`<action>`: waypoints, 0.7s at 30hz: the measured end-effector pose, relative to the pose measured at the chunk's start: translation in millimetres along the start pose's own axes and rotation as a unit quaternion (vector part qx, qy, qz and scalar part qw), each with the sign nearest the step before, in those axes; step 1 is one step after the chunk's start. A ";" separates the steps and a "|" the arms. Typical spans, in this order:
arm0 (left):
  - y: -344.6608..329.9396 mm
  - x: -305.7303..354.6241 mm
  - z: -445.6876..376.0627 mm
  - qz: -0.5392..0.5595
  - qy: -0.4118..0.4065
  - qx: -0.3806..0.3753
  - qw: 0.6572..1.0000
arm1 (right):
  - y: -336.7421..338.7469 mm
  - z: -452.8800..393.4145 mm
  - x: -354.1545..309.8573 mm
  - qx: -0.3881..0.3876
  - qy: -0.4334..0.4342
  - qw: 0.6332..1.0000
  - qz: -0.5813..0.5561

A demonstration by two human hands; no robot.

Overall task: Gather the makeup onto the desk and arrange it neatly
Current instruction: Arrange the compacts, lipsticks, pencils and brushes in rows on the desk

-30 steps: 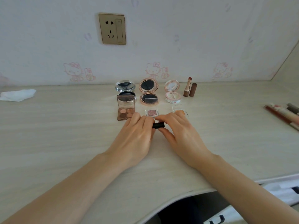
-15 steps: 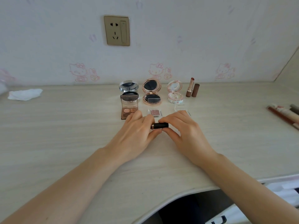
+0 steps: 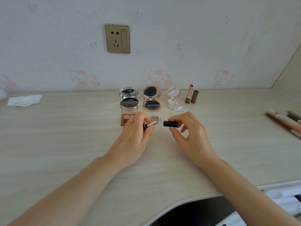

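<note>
Makeup sits gathered at the back middle of a pale wood-grain worktop (image 3: 65,144), against a wall papered with faint pink cartoon cats and carrying a gold socket plate (image 3: 117,38); at far left lies a crumpled white tissue (image 3: 24,100); then, going rightward in a row, a silver compact (image 3: 129,97) stands open with a brown eyeshadow palette (image 3: 127,115) just in front of it, a rose-gold compact (image 3: 151,98) stands open, a pale floral compact (image 3: 174,99) stands open, and an uncapped lipstick (image 3: 189,96) stands upright touching its brown cap (image 3: 194,96); a small pink eyeshadow pan (image 3: 154,118) lies in front of the rose-gold compact; at far right several pencils (image 3: 286,123) lie side by side near the edge.

Both forearms reach in from the near edge; the left hand (image 3: 135,136) has its fingers curled round a rose-gold lipstick tube (image 3: 151,123), whose end points right; the right hand (image 3: 190,132) pinches a black cap (image 3: 170,123) between thumb and forefinger, its other fingers loosely curled; cap and tube are apart, in line, just above the worktop.
</note>
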State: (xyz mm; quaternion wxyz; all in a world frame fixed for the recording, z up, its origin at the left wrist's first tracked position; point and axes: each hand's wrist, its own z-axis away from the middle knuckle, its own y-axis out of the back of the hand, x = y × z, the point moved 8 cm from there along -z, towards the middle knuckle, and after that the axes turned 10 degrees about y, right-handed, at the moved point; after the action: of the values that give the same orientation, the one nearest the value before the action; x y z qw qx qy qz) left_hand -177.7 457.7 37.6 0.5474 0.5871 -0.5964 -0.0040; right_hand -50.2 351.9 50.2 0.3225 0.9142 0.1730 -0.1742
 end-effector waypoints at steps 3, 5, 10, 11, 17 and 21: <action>2.0 -2.7 0.5 0.080 0.025 0.014 0.996 | -0.9 0.0 0.3 0.003 -0.012 1.000 -0.011; 2.7 -6.9 -1.7 0.124 0.046 0.011 0.991 | -2.8 0.8 4.2 -0.003 -0.043 0.999 -0.023; -4.9 -22.0 -7.6 0.292 0.142 -0.013 0.946 | -10.1 5.1 16.3 -0.025 -0.113 0.992 -0.059; -6.7 -24.9 -7.5 0.329 0.163 -0.013 0.930 | -9.9 4.9 15.4 -0.024 -0.105 0.993 -0.052; -15.4 -18.7 -4.2 0.371 0.170 -0.050 0.912 | -6.1 2.6 8.3 -0.015 -0.066 0.997 -0.044; -17.1 -13.2 -4.2 0.360 0.157 -0.047 0.919 | -1.9 1.9 6.0 0.011 -0.079 0.992 -0.095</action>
State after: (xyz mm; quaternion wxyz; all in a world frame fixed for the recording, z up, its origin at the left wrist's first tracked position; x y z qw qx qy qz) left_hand -166.9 464.3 19.7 0.6254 0.2996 -0.6730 0.2571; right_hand -46.1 353.3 45.2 0.3069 0.8804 0.2316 -0.2775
